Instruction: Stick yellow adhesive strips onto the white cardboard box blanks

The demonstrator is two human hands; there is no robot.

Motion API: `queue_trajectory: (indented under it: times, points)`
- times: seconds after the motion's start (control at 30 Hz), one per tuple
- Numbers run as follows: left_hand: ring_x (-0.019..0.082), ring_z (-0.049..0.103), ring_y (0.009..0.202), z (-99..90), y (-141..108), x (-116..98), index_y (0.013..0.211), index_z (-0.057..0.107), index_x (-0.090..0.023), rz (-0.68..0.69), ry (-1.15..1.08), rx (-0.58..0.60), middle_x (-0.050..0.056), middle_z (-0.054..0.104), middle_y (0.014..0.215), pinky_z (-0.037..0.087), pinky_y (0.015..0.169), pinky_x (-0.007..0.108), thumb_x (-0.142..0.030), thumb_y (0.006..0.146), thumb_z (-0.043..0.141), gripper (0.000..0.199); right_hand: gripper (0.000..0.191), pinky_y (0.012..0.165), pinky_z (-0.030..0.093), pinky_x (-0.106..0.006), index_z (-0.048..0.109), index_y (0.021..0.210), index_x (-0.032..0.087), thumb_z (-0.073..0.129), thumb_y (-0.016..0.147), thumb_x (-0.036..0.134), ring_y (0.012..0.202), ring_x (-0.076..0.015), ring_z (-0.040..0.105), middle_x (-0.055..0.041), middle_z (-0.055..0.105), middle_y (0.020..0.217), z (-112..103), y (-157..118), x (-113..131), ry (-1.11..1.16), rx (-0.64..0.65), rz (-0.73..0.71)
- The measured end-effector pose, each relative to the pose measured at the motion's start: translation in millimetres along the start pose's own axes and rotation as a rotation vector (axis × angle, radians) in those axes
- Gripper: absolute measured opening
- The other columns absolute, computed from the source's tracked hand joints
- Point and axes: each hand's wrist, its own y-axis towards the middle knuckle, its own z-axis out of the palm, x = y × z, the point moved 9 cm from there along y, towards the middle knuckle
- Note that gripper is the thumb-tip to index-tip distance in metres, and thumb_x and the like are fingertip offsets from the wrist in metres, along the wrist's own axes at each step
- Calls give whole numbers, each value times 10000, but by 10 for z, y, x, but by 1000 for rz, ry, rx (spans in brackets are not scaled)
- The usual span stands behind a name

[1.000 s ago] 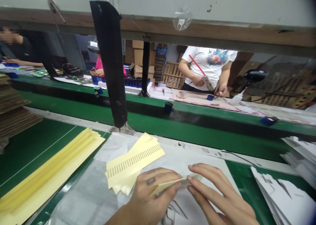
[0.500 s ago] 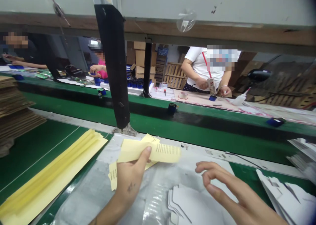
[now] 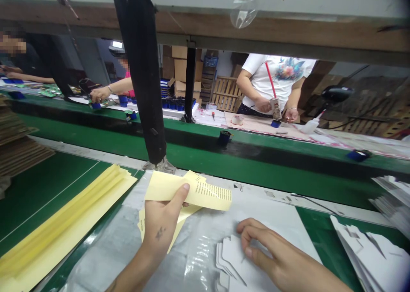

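Observation:
Yellow printed strips [image 3: 211, 194] are pinched in my left hand [image 3: 165, 217], thumb on top, above the grey plastic-covered surface [image 3: 109, 245]. More yellow strips lie crossed beneath that hand. My right hand [image 3: 265, 249] reaches over a stack of white cut cards [image 3: 232, 258], its fingers curved and slightly apart, with nothing visible between them. Whether its fingertips touch the top card is unclear.
A long pile of yellow sheets [image 3: 73, 223] lies left, with stacked cardboard [image 3: 22, 134] beyond. White folded cards [image 3: 368, 249] are at right. A black-wrapped post [image 3: 142, 78] stands ahead, before a green belt [image 3: 192, 155] carrying blue parts. People work across it.
My right hand has moved left and down to the white cards. My left hand shifted slightly left with the strips. Across the belt, a person's hand reached left toward a blue part.

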Motion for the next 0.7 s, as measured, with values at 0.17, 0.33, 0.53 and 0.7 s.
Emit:
queue_trajectory:
  times: [0.17,0.33,0.53,0.7]
  points:
    - [194,736,811,4,3,-15,890,766,-146,18,1,6,49,795,948,593,651,200,-361,682,853,311,154,927,521,-262,608,848,277,482,920,328,1055,-172,649,-11,660,1071,-53,42,79,38,6,-43]
    - [213,744,859,14,-8,-78,886,771,-144,41,53,1,65,795,966,597,694,214,-358,726,814,270,146,873,528,-316,616,825,269,497,887,327,954,-191,661,-17,688,1025,-49,88,92,35,32,-20]
    - [204,731,778,52,-24,-65,786,745,-144,37,37,46,40,778,819,593,667,230,-349,743,791,215,166,880,525,-381,619,803,269,497,856,369,939,-226,669,-28,701,1007,-49,119,55,16,10,40]
    - [178,721,739,59,-35,-68,811,761,-145,38,29,67,12,756,744,579,627,200,-320,750,783,187,135,916,523,-381,619,833,265,508,857,338,975,-227,668,-37,695,1044,-29,133,76,-19,75,49]
